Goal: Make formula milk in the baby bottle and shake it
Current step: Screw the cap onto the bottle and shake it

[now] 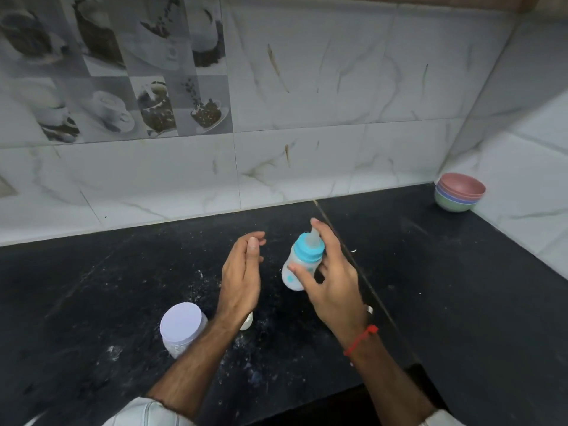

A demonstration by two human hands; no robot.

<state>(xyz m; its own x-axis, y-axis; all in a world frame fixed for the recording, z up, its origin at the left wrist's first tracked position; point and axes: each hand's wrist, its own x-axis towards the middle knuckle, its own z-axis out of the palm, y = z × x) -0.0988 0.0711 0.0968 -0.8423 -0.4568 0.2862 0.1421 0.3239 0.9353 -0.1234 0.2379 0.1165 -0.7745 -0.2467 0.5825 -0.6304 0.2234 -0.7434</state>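
We have the baby bottle (299, 265) up off the black counter (430, 272) in our right hand (332, 281) — thumb across the pale body, fingers reaching up behind the blue collar (308, 249) and the teat, the bottle tilted a little. Our left hand (242, 272) hangs just beside it, fingers straight and loose, holding nothing. With the collar and teat already on and the bottle body looking milky white, we judge this to be the shaking step, or the moment just ahead of it. The formula jar (183, 329) with its white lid stands near our left forearm, and spilled powder flecks the counter around it. Next we'd want a firm grip round the body and a collar screwed tight — a loose one would leak as we shake.
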